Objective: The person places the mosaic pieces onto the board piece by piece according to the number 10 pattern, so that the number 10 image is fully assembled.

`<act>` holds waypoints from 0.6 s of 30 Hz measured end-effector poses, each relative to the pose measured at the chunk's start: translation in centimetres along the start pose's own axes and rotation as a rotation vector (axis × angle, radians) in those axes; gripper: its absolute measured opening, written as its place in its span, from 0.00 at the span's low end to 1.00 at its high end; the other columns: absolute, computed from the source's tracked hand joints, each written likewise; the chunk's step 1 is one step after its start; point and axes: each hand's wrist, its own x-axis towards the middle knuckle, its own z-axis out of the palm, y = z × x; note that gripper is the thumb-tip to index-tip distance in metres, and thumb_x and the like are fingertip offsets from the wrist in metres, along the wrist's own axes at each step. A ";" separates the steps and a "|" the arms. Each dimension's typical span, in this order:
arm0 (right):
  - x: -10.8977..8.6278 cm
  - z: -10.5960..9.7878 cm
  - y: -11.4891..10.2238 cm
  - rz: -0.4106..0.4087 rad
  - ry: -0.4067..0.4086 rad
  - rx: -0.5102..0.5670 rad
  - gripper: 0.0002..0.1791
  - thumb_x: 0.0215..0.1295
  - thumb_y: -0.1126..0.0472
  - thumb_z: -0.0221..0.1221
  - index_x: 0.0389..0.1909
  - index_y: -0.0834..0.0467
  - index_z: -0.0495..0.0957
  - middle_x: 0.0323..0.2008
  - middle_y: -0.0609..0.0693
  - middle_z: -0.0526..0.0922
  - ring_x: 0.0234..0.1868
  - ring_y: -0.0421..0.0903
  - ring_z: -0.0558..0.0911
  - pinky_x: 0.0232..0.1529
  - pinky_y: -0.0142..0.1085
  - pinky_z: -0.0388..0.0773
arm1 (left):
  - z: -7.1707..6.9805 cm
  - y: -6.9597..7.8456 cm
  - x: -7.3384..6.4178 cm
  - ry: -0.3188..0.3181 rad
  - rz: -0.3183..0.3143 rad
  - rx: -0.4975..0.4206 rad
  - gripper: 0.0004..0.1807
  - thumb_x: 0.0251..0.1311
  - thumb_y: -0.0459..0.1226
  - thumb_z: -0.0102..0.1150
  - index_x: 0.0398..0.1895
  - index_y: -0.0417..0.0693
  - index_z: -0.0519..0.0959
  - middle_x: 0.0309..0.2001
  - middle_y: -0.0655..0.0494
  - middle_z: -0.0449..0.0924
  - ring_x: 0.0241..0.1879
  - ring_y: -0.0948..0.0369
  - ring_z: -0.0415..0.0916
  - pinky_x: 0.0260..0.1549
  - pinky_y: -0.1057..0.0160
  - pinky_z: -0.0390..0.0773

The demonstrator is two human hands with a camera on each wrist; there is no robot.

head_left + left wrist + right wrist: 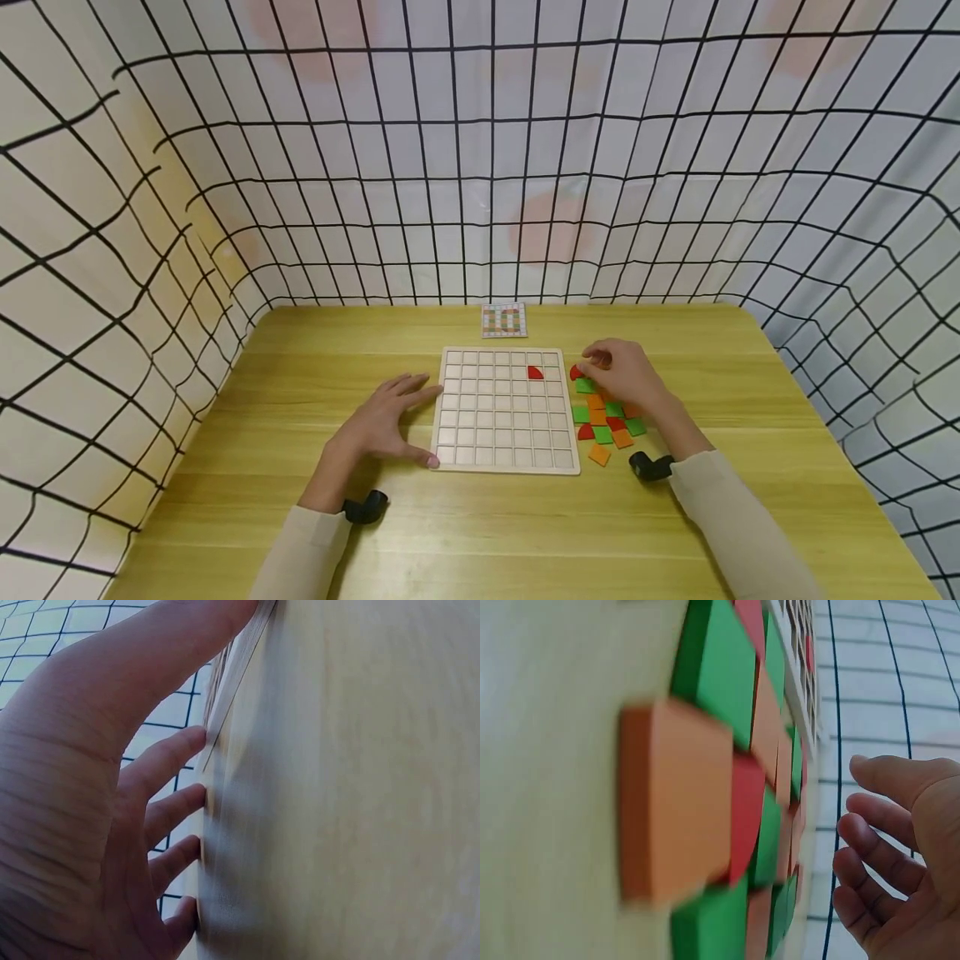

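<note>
My left hand (386, 421) is spread at the left side of the white gridded board (495, 470), with thumb at the near left corner and a fingertip at the left edge. In the left wrist view the fingers (176, 761) are apart and fairly straight. My right hand (622, 372) hovers at the far end of a pile of coloured pieces, fingertips beside a red quarter-circle piece (576, 372). Its fingers (874, 844) are loosely bent with a gap to the thumb, and no piece shows between them. Another red quarter-circle piece (535, 372) sits in a board cell.
Green square pieces (602, 435), orange square pieces (599, 454) and red pieces (586, 432) lie loosely right of the board. Beyond the board is a small patterned card (504, 320). A black-grid backdrop (472, 150) surrounds the wooden table (465, 533).
</note>
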 end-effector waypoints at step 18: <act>-0.3 -1.5 5.4 0.020 0.025 -0.060 0.20 0.71 0.51 0.65 0.52 0.64 0.83 0.41 0.56 0.87 0.40 0.50 0.82 0.44 0.44 0.81 | 0.1 -0.2 0.0 0.004 0.010 -0.010 0.64 0.32 0.74 0.75 0.79 0.67 0.65 0.82 0.52 0.55 0.81 0.41 0.48 0.70 0.26 0.59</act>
